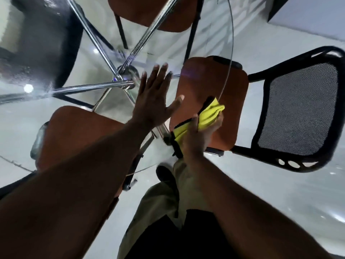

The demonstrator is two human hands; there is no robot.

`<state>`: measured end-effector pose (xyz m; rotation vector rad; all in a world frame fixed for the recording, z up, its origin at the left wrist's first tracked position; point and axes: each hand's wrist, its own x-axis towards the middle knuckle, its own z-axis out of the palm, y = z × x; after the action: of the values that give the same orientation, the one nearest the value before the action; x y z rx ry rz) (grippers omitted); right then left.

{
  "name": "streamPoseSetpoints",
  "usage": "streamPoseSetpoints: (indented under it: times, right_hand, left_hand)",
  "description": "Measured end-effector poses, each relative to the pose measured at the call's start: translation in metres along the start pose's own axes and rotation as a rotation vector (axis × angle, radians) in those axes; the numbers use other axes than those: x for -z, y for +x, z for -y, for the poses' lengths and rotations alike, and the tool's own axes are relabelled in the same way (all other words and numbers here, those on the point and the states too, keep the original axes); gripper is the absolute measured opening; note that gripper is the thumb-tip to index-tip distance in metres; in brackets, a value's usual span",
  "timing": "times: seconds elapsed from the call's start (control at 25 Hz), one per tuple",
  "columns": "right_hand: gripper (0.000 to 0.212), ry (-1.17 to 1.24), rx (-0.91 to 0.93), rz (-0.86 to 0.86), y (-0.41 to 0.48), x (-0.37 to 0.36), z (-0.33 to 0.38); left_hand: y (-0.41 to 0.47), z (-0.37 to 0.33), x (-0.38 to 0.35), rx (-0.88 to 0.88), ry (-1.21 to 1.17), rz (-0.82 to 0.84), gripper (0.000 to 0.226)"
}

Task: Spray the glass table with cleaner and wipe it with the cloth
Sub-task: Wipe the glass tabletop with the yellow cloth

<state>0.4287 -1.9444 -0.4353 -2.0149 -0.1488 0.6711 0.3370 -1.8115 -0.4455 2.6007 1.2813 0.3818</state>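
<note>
The round glass table (231,43) fills the upper left of the head view, with chrome legs (127,75) meeting under its middle. My left hand (155,101) lies flat on the glass near the centre, fingers spread and holding nothing. My right hand (199,135) presses a yellow cloth with black trim (209,114) onto the glass close to the near right rim. No spray bottle is visible.
Three chairs with brown seats stand around the table: one below left (78,131), one at the top (149,14), and one on the right (237,109) with a black mesh back (298,109). Wet streaks show on the glass at the left (37,85). My leg (158,202) is beside the rim.
</note>
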Motion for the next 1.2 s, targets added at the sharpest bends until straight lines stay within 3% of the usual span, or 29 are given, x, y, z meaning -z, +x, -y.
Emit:
streamPoseSetpoints:
  times: [0.2,0.52,0.88,1.2]
  right_hand:
    - [0.072,-0.136,0.085,0.103,0.128,0.008,0.07]
    - [0.068,-0.362,0.235,0.331,0.278,-0.042,0.149]
    - [0.064,-0.473,0.392,0.475,0.354,-0.11,0.218]
    - [0.063,-0.321,0.278,0.335,0.296,-0.058,0.169]
  left_hand:
    - [0.049,-0.015,-0.015,0.033,-0.005,0.093,0.078]
    - [0.06,-0.024,-0.013,0.061,0.082,0.14,0.077]
    - [0.059,-0.023,-0.018,0.077,0.114,0.16,0.08]
    - [0.056,-0.021,-0.019,0.072,0.084,0.173,0.078]
